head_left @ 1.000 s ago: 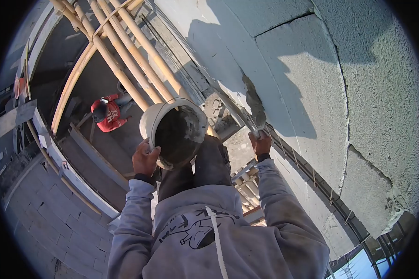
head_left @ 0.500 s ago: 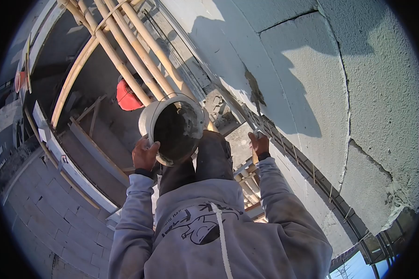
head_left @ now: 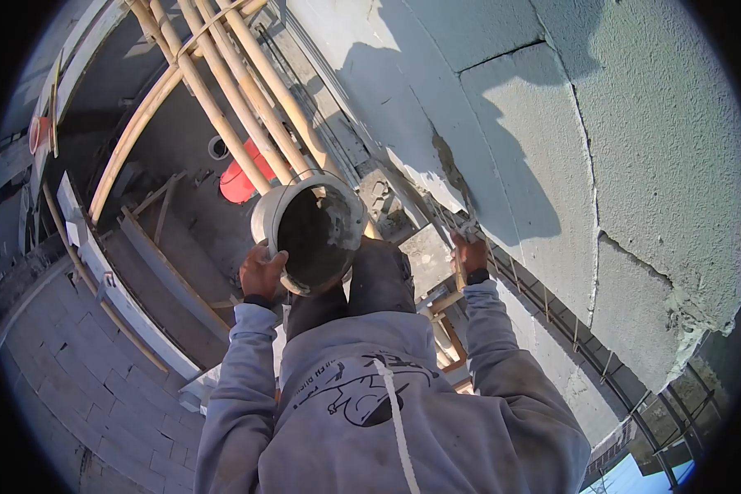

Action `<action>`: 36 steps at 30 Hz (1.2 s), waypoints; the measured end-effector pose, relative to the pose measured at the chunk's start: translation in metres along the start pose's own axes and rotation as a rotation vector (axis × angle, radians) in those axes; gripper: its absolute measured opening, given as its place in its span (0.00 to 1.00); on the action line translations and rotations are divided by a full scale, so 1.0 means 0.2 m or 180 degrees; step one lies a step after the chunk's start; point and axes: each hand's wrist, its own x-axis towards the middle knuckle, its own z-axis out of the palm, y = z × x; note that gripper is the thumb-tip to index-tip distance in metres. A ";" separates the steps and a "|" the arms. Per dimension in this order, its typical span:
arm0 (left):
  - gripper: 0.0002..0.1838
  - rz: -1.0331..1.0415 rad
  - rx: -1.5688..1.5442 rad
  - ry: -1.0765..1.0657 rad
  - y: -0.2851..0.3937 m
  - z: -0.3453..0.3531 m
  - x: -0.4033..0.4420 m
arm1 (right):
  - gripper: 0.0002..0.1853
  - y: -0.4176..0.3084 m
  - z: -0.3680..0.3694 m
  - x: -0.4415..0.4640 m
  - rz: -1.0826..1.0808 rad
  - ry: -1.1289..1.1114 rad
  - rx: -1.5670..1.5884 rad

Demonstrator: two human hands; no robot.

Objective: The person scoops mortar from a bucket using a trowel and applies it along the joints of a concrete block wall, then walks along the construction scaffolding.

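Note:
My left hand (head_left: 261, 272) grips the near-left rim of a pale round bucket (head_left: 263, 219), thumb over the edge. Tilted towards me above my knees, the bucket holds grey wet mortar (head_left: 309, 239), some smeared up its inner wall. My right hand (head_left: 470, 253) is closed around a trowel (head_left: 459, 276) whose wooden handle shows below the fist. The trowel's blade is mostly hidden and grey with mortar, close to the lower edge of the block wall (head_left: 543, 165). A dark patch of broken mortar (head_left: 449, 160) marks the wall just ahead of that hand.
Bamboo poles (head_left: 247, 90) lashed together run ahead of me over a drop. Far below lies a red object (head_left: 243, 177), partly behind the poles. Steel bars (head_left: 584, 352) run along the wall's foot. A lower block wall (head_left: 99, 387) stands at left.
My right hand has moved slightly right, bringing the trowel closer to the wall's lower edge. My left hand keeps its grip on the bucket. The view has shifted a little.

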 end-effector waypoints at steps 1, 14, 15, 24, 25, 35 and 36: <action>0.24 -0.0025 -0.0022 -0.0035 0.01 0.00 0.00 | 0.18 0.01 0.03 0.00 -0.0260 0.0110 -0.0250; 0.25 -0.0011 -0.0163 -0.0014 -0.10 0.08 0.05 | 0.17 -0.11 0.03 -0.51 -0.0246 0.0238 0.0310; 0.23 -0.0058 -0.0216 -0.0026 -0.10 0.08 0.06 | 0.20 -0.10 0.02 -0.51 -0.0347 0.0177 0.0092; 0.17 0.0217 -0.0840 0.0085 0.02 0.05 0.07 | 0.22 -0.33 0.15 -0.60 -0.1950 -0.0235 -0.1964; 0.17 0.0212 -0.1010 0.0005 0.04 0.05 0.08 | 0.22 -0.33 0.18 -0.56 -0.1923 -0.0343 -0.2061; 0.11 0.0250 -0.1851 -0.0226 0.10 0.00 0.07 | 0.24 -0.37 0.28 -0.60 -0.2513 -0.0221 -0.2522; 0.10 0.0330 -0.1992 -0.0166 0.11 0.00 0.07 | 0.23 -0.39 0.30 -0.60 -0.2562 -0.0137 -0.2679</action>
